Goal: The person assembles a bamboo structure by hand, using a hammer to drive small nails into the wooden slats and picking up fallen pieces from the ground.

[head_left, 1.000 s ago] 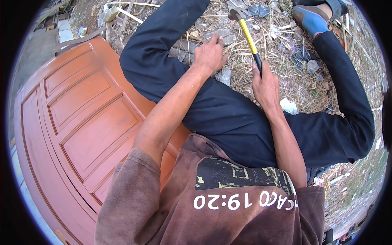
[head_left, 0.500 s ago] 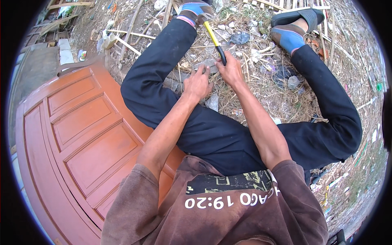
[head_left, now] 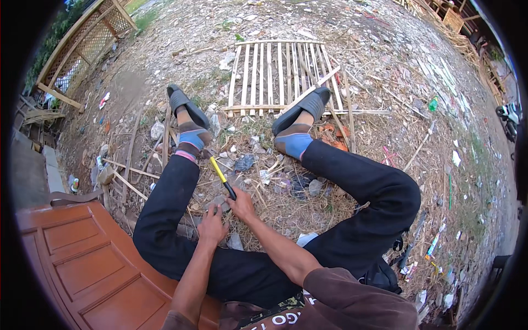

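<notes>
My right hand (head_left: 242, 205) is closed around the black grip of a hammer (head_left: 221, 175). Its yellow shaft slants up and left, and the dark head lies beside my left ankle. My left hand (head_left: 212, 226) rests just left of the right one, its fingers loosely bent and apart from the thumb. The fingertips reach the near edge of a flat grey stone (head_left: 218, 204) on the ground between my legs. Whether anything small sits under those fingertips is too fine to make out.
A reddish-brown panelled door (head_left: 93, 264) lies at my left. Beyond my sandalled feet is a slatted wooden frame (head_left: 278, 74). Loose sticks, a dark plastic scrap (head_left: 245, 162), dry grass and litter cover the ground. A lattice panel (head_left: 88, 44) stands far left.
The view has tilted up and swung right, bringing in the slatted frame and far ground. Both hands stay close together by the stone, with the hammer still in my right hand.
</notes>
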`<state>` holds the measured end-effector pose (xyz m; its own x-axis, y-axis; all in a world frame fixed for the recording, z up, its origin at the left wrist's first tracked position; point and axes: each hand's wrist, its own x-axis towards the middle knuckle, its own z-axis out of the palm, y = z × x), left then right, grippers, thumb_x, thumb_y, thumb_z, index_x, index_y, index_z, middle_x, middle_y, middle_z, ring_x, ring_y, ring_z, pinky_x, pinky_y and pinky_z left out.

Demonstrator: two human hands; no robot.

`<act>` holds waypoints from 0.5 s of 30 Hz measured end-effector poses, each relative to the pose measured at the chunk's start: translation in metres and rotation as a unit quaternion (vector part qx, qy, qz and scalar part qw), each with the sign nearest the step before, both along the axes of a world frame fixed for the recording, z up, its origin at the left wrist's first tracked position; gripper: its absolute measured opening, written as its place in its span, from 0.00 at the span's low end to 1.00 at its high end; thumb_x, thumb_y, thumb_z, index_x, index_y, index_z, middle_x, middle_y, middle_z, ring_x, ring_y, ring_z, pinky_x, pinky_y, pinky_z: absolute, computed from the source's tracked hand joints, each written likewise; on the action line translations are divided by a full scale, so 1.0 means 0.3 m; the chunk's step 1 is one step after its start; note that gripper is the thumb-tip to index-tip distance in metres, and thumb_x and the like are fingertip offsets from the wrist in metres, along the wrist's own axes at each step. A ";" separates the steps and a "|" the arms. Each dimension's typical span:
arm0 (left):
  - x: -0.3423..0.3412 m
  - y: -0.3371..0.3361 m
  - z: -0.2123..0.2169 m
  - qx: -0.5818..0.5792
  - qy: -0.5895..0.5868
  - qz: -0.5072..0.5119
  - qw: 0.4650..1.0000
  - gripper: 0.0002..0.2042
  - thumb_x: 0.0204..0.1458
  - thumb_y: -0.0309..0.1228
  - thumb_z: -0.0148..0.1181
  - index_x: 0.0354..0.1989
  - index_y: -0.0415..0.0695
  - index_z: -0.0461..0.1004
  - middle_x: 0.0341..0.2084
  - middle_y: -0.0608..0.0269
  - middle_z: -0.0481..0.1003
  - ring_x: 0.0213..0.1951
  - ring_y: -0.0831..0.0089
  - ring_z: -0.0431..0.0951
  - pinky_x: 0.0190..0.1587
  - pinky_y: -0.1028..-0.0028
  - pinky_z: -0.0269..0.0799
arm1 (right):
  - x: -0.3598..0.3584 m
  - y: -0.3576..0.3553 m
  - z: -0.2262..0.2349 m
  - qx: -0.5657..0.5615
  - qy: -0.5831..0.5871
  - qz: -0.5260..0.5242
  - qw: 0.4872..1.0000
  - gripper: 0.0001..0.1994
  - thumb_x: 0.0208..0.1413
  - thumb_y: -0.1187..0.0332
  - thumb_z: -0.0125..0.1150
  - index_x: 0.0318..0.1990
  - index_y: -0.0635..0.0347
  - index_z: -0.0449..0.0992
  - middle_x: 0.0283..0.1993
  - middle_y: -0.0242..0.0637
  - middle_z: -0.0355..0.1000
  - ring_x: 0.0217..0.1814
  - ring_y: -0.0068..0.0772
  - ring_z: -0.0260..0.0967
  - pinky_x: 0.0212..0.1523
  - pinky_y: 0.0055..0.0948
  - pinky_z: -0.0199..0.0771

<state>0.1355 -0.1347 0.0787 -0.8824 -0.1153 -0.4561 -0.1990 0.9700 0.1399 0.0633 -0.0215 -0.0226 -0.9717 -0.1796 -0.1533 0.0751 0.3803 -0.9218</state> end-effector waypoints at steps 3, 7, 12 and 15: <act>0.013 -0.018 0.010 0.000 -0.017 0.014 1.000 0.37 0.51 0.40 0.68 0.69 0.45 0.62 0.68 0.58 0.59 0.62 0.49 0.68 0.57 0.52 0.74 | 0.006 -0.013 0.017 -0.071 -0.044 -0.028 0.996 0.14 0.52 0.63 0.69 0.42 0.60 0.76 0.32 0.46 0.76 0.34 0.51 0.75 0.38 0.43 0.72; 0.017 -0.032 -0.006 -0.011 -0.031 0.028 0.999 0.37 0.50 0.40 0.69 0.70 0.47 0.62 0.68 0.63 0.59 0.62 0.50 0.69 0.58 0.53 0.73 | 0.007 -0.027 0.023 -0.069 -0.057 -0.069 0.994 0.14 0.52 0.63 0.69 0.42 0.59 0.76 0.31 0.45 0.76 0.34 0.50 0.75 0.37 0.43 0.72; 0.011 -0.027 -0.015 0.004 -0.029 0.022 0.999 0.36 0.51 0.41 0.67 0.69 0.48 0.63 0.68 0.61 0.59 0.62 0.50 0.69 0.60 0.53 0.71 | 0.007 -0.014 -0.001 -0.052 -0.048 -0.063 0.996 0.15 0.52 0.63 0.68 0.43 0.59 0.75 0.29 0.48 0.74 0.33 0.52 0.74 0.38 0.45 0.72; 0.008 -0.046 -0.009 0.001 -0.016 0.026 1.000 0.34 0.52 0.43 0.66 0.68 0.47 0.65 0.67 0.60 0.61 0.62 0.51 0.69 0.61 0.54 0.70 | 0.022 -0.030 0.024 -0.064 -0.021 -0.069 0.995 0.15 0.52 0.64 0.67 0.46 0.58 0.76 0.30 0.48 0.74 0.33 0.52 0.74 0.38 0.45 0.72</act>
<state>0.1380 -0.1486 0.0759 -0.8599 -0.1605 -0.4845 -0.2544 0.9578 0.1342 0.0700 -0.0306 -0.0154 -0.9818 -0.0659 -0.1780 0.1571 0.2438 -0.9570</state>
